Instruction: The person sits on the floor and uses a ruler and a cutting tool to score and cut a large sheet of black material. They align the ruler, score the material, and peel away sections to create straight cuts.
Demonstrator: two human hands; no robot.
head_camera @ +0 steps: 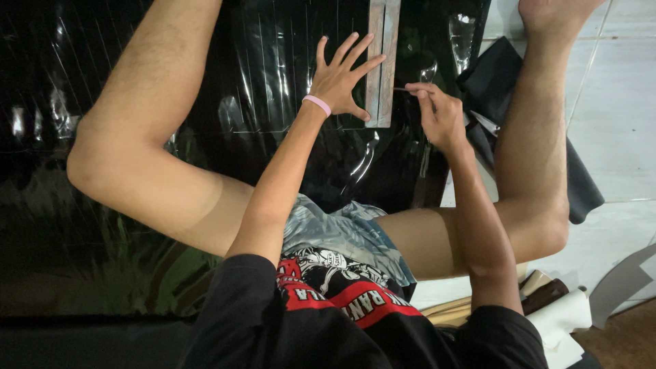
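I sit on the floor with my legs spread around a glossy black sheet that shows several thin parallel cut lines. My left hand, with a pink wristband, lies flat with fingers spread on the sheet, its thumb against a long wooden straightedge lying on the sheet. My right hand pinches a thin blade-like tool whose tip meets the right edge of the straightedge.
A dark folded cloth lies under my right leg on the white tiled floor. White paper rolls and wooden strips lie near my right hip. A grey curved sheet is at the right edge.
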